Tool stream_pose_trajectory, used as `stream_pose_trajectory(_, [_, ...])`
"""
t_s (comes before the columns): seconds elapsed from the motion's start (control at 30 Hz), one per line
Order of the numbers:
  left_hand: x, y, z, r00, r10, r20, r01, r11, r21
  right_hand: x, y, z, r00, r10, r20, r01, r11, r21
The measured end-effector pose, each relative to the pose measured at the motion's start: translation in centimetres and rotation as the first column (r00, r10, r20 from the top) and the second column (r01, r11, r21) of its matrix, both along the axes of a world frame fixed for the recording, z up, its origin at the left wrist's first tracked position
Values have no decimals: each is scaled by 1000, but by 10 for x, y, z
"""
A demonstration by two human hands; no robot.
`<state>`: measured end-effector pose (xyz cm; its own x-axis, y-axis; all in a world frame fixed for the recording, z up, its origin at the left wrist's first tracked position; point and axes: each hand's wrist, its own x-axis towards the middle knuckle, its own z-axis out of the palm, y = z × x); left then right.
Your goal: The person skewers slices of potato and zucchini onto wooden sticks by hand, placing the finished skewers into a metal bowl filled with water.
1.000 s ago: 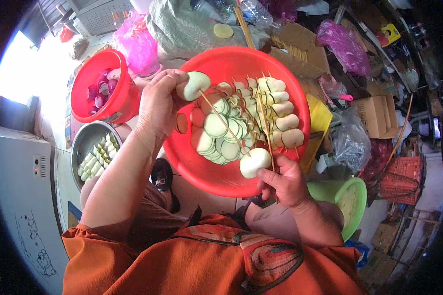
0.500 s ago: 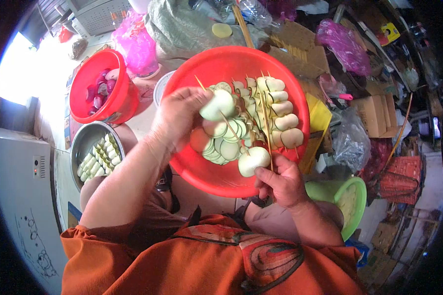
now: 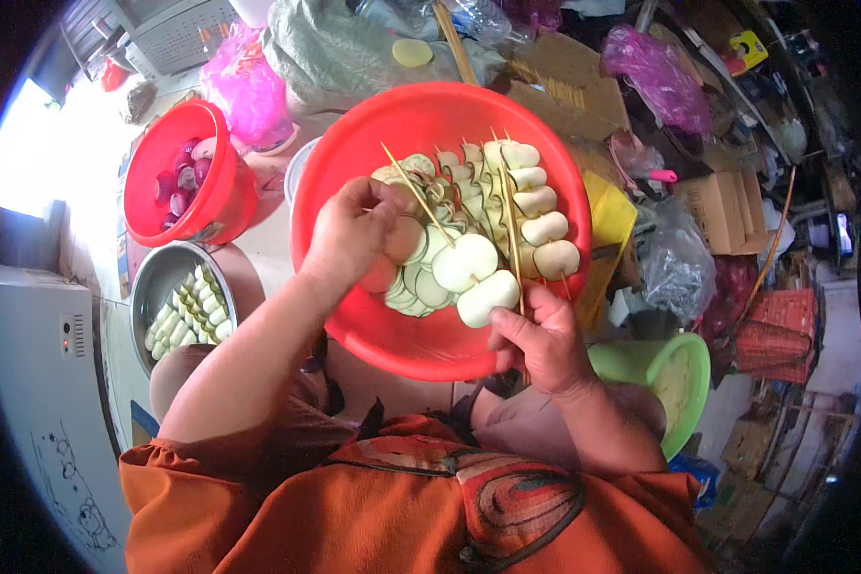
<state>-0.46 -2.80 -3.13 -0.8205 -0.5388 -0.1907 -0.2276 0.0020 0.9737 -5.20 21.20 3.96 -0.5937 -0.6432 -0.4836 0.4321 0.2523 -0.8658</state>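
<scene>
My right hand [image 3: 542, 342] is closed around a bamboo skewer [image 3: 417, 193] and a few bare bamboo sticks [image 3: 512, 215]. Two pale round vegetable slices [image 3: 465, 263] are threaded on the lower part of the skewer, the nearest touching my thumb. The skewer's free point slants up to the left. Beside it is my left hand [image 3: 356, 228], its fingers bent together over loose slices [image 3: 421, 287]; what they pinch, if anything, is hidden. Below both hands sits a red basin [image 3: 392, 349] with the loose slices and several filled skewers [image 3: 545, 227] along its right side.
At left stand a red bucket [image 3: 234, 206] of purple vegetables and a metal bowl [image 3: 144, 287] with filled skewers. A green bucket [image 3: 698, 383] is by my right knee. Sacks, pink plastic bags [image 3: 655, 81] and cardboard [image 3: 722, 225] lie around the far and right sides.
The upper slice has slid down the skewer and now sits against the lower one. My left hand has let go of that slice and moved down-left over the loose slices.
</scene>
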Motion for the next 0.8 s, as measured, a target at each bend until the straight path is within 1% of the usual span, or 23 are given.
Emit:
stream_pose_trajectory(0.03, [-1, -8, -3, 989, -39, 142, 71, 970, -233, 0, 1, 0, 1000, -3, 2, 3, 1000, -5])
stream_pose_trajectory(0.07, [-1, -10, -1, 957, -41, 286, 169, 882, -439, -1, 2, -1, 1000, -5, 4, 5, 1000, -11])
stream_pose_trajectory(0.1, [0, -7, 1, 957, -41, 286, 169, 882, -439, -1, 2, -1, 1000, -5, 4, 5, 1000, -11])
stream_pose_trajectory(0.17, [4, 3, 8, 901, -102, 421, 351, 740, -573, -2, 3, -2, 1000, 15, -7, -15, 1000, 6])
stream_pose_trajectory(0.2, [4, 3, 5, 901, -101, 422, 351, 741, -572, -1, 2, -1, 1000, 16, -5, -16, 1000, 7])
stream_pose_trajectory(0.27, [4, 2, -1, 896, -67, 439, 365, 674, -642, 0, 1, 1, 1000, 6, 0, -6, 1000, 15])
stream_pose_trajectory(0.4, [2, 3, 5, 903, -55, 427, 363, 630, -686, 0, 4, -1, 1000, 20, -4, -20, 1000, 13])
stream_pose_trajectory(0.47, [0, -3, 7, 915, -198, 351, 350, 823, -448, 0, 5, 1, 999, 48, 2, -48, 999, 5])
stream_pose_trajectory(0.5, [-3, -13, 2, 958, -161, 239, 205, 963, -175, 1, 6, 2, 999, 48, 3, -48, 999, 4])
stream_pose_trajectory(0.53, [-7, -23, -4, 986, -85, 143, 66, 989, 132, 0, 7, 3, 998, 62, 7, -62, 998, 10])
stream_pose_trajectory(0.57, [-7, -29, 14, 993, 3, 117, -40, 948, 316, 1, 8, 4, 997, 76, 11, -76, 997, 16])
stream_pose_trajectory(0.6, [-7, -39, 27, 991, 63, 119, -96, 951, 294, 2, 8, 4, 997, 77, 12, -77, 997, 14])
stream_pose_trajectory(0.67, [-3, -41, 52, 986, 168, -26, -135, 865, 483, 3, 8, 5, 997, 80, 17, -80, 997, 8])
stream_pose_trajectory(0.7, [-4, -45, 50, 985, 171, -25, -137, 866, 482, 3, 8, 4, 996, 83, 17, -83, 996, 7])
stream_pose_trajectory(0.77, [-5, -53, 45, 962, 254, -99, -141, 775, 616, 4, 8, 4, 996, 87, 31, -88, 996, 10])
stream_pose_trajectory(0.8, [-4, -54, 45, 962, 256, -99, -143, 775, 615, 4, 7, 5, 995, 89, 31, -90, 996, 9])
